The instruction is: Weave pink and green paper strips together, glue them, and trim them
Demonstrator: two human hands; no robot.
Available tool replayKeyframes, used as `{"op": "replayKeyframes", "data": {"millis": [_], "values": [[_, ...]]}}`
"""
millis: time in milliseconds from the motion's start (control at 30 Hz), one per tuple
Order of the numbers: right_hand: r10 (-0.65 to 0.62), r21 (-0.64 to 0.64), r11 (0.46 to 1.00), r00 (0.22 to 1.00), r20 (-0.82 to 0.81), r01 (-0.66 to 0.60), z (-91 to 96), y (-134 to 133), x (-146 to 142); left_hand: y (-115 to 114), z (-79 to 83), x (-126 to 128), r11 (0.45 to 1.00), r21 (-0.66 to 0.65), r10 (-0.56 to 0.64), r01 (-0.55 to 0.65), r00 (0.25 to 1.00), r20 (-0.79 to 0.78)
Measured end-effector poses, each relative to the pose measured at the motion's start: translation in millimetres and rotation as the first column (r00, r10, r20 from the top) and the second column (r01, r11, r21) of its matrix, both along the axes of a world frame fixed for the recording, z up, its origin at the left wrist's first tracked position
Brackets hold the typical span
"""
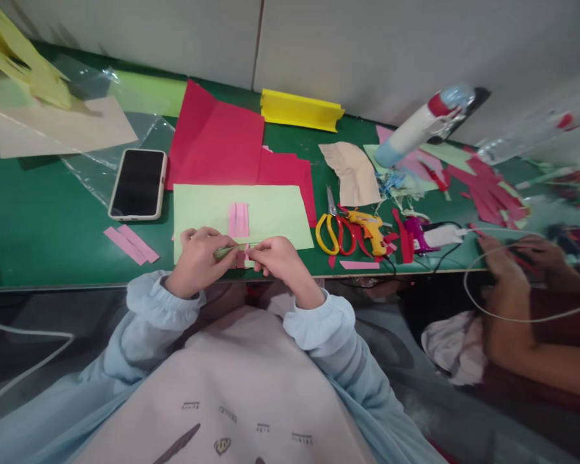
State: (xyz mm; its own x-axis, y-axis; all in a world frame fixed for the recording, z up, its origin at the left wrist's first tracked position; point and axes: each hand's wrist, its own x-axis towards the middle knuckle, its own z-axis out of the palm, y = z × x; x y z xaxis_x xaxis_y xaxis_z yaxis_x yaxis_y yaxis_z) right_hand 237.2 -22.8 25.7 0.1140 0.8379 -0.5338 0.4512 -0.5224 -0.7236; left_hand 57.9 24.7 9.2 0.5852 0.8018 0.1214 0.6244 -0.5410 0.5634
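Note:
A pale green sheet of paper [280,212] lies in front of me, its near edge close to the table edge. Several narrow pink paper strips [238,219] lie side by side on it. My left hand [200,258] is closed in a pinch around a slim green strip [223,252], which looks like folded or rolled paper. My right hand [280,260] faces it, thumb and forefinger pinched at the near end of the pink strips. The two sets of fingertips are a small gap apart, and the fingers partly hide the strips' near ends.
Left are a phone [139,183] and loose pink strips [131,243]. Red paper [217,138] and a yellow folded piece [300,111] lie behind. Right are scissors [336,225], a yellow glue gun [368,231], a purple glue gun [417,235], a bottle [423,125] and a co-worker's hands [497,254].

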Motion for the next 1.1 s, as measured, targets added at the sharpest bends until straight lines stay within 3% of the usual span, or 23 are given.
{"op": "replayKeyframes", "data": {"millis": [233, 567, 800, 1100], "values": [[0.016, 0.002, 1.0, 0.997, 0.075, -0.016, 0.1, 3, -3, 0, -3.6, 1, 0.999, 0.033, 0.002, -0.003, 1.0, 0.019], [0.019, 0.035, 0.999, 0.999, -0.028, -0.018, -11.4, 0, 3, -2, 3.6, 3, 0.996, 0.085, -0.016, 0.008, 0.995, 0.098], [0.018, 0.037, 0.999, 0.996, -0.093, -0.014, -16.9, -1, 5, -5, 8.5, 4, 0.986, 0.158, 0.055, -0.043, 0.996, -0.071], [0.014, 0.036, 0.999, 0.988, -0.153, -0.009, -12.2, -2, 6, 0, 11.1, 12, 0.99, 0.139, 0.022, 0.0, 0.988, -0.155]]}}
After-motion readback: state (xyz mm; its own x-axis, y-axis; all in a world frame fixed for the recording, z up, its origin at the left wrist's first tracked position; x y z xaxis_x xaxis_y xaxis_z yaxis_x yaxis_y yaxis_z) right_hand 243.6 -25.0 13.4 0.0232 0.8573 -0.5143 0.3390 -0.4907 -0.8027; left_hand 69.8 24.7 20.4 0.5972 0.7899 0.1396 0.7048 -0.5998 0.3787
